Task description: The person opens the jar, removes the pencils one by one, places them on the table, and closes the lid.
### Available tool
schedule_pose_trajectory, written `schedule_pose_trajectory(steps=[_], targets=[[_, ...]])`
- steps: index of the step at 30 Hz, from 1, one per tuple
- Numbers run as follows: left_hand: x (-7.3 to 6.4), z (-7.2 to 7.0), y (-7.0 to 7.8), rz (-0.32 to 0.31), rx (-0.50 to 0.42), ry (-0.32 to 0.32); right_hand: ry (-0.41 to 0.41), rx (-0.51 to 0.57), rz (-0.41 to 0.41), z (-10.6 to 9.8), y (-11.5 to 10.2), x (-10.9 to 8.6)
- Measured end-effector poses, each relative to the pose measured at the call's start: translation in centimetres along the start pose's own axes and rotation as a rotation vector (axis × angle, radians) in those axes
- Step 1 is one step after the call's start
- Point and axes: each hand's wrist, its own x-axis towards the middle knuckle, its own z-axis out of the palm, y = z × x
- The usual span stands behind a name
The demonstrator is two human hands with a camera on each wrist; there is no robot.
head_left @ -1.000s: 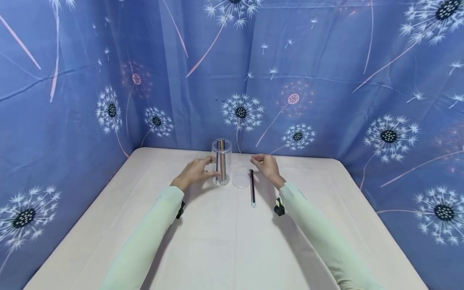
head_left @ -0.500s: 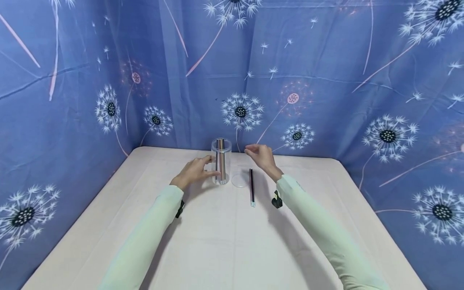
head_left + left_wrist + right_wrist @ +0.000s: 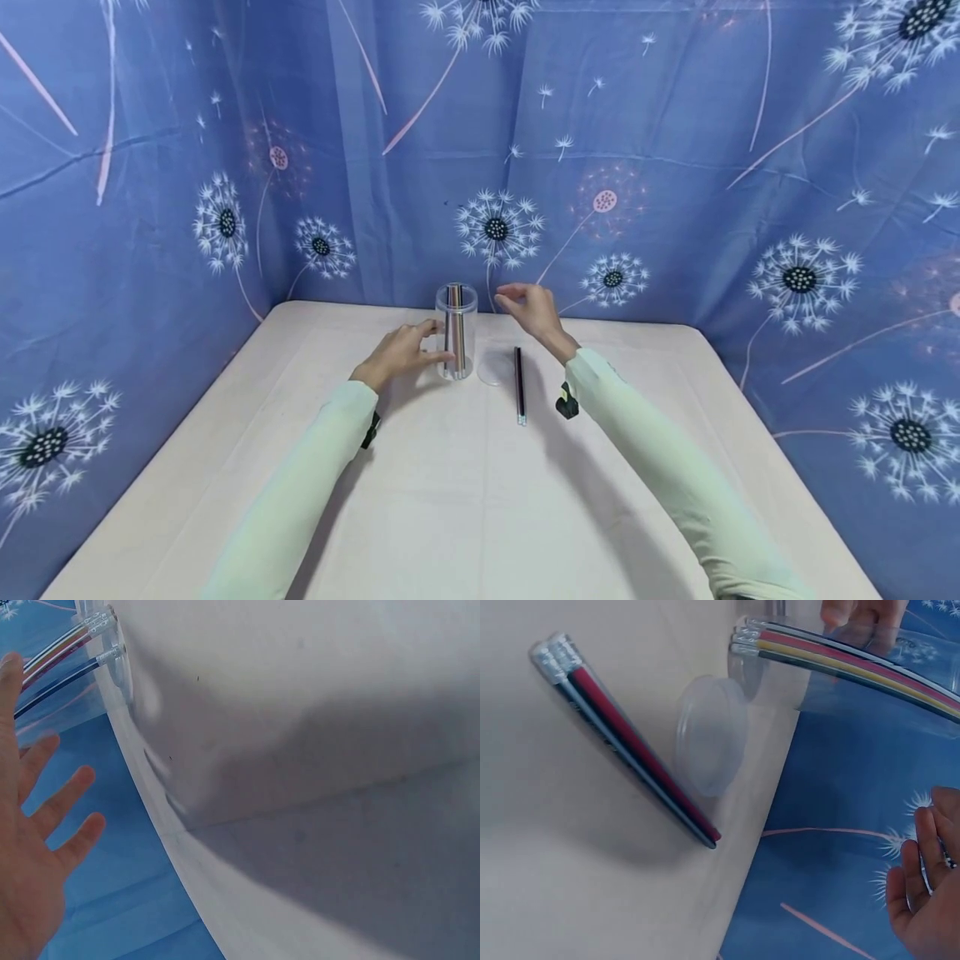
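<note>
A clear plastic jar stands upright near the table's back edge, several pencils inside with their ferrule ends down. Thumb and fingers of my left hand hold it from the left; in the left wrist view the other fingers are spread. Raised to the right of the jar's rim is my right hand, fingers loosely bent with nothing visible in them. Below it on the table lie a round clear lid and two pencils side by side, one dark, one with red.
A white cloth covers the table. Blue curtain with dandelion prints hangs right behind the back edge and along the left side. Dark wrist devices sit under both sleeves.
My right hand has moved up and left, from above the loose pencils toward the jar's rim. The left hand, jar, lid and loose pencils stay in place.
</note>
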Motion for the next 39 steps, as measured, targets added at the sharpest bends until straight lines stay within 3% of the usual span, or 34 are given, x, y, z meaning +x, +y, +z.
schedule_pose_trajectory(steps=[19, 39], targets=[[-0.5, -0.6, -0.2, 0.002, -0.005, 0.0, -0.035, 0.046, -0.033, 0.4, -4.1, 1.9], [-0.1, -0.3, 0.1, 0.02, 0.0, -0.011, -0.077, 0.059, -0.043, 1.1, -6.3, 2.0]])
